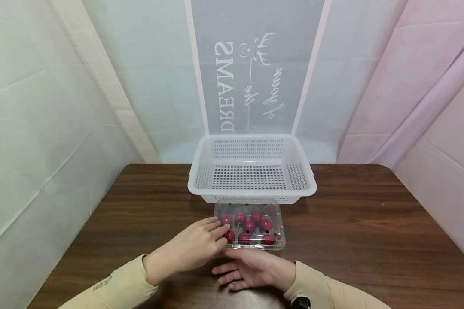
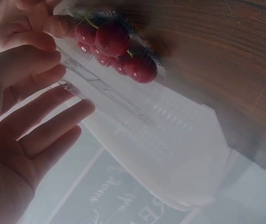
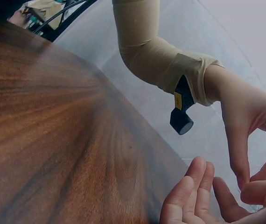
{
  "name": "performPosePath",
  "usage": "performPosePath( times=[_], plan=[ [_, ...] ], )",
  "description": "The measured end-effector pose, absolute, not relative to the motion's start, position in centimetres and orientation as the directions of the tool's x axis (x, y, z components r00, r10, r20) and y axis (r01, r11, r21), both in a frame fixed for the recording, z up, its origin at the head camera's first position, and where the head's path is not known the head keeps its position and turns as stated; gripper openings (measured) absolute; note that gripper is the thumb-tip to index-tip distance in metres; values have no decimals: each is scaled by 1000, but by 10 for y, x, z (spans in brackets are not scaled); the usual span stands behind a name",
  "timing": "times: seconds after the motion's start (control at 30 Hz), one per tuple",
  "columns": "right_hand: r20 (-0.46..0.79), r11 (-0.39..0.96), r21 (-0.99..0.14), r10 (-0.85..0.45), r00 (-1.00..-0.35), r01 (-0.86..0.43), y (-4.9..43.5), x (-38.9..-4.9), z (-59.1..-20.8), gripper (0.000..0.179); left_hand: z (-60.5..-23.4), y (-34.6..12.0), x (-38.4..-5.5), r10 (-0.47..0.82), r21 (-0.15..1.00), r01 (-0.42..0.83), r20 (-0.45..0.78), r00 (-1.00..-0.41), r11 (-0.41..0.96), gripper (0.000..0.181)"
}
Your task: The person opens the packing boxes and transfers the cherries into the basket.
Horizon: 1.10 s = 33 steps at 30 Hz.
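Observation:
A clear plastic clamshell box (image 1: 281,227) lies on the table in the head view, with several red cherries (image 1: 249,225) inside. My left hand (image 1: 195,246) reaches over its near left corner. In the left wrist view the thumb and forefinger tips nearly meet at the lid's edge (image 2: 102,86) and appear to pinch it; the other fingers extend along the box. My right hand (image 1: 261,268) lies along the near side, palm turned toward me, upper finger touching the front edge and the others loosely spread. The exact contact under the fingertips is hidden.
A white perforated plastic basket (image 1: 251,192) stands right behind the box. Dark wooden table (image 1: 352,231) extends to both sides. Pale curtains (image 1: 54,128) hang at the back and sides, close to the table's edges.

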State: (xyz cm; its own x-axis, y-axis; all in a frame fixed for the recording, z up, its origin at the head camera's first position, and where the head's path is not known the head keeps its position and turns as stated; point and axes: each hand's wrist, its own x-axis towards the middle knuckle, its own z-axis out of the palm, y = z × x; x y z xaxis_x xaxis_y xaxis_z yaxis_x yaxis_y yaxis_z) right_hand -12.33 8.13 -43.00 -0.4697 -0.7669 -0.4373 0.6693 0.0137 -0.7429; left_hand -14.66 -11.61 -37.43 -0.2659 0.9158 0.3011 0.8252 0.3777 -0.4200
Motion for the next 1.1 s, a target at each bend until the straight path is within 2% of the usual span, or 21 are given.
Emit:
performPosePath(
  times=[0.3,0.67,1.1],
  plan=[
    [-451,-80,-636,-769,-453,768,81,-123,-429,18,-376,-115,-146,924,-470,806,298,-239,360,4],
    [-456,-123,-639,-734,-503,760,81,-121,-430,14,-377,-110,-144,928,-535,766,299,-223,357,5],
    [-436,-116,-651,-752,-495,750,83,-122,-430,14,-383,-108,-145,930,-597,726,325,-171,342,5]
  ],
)
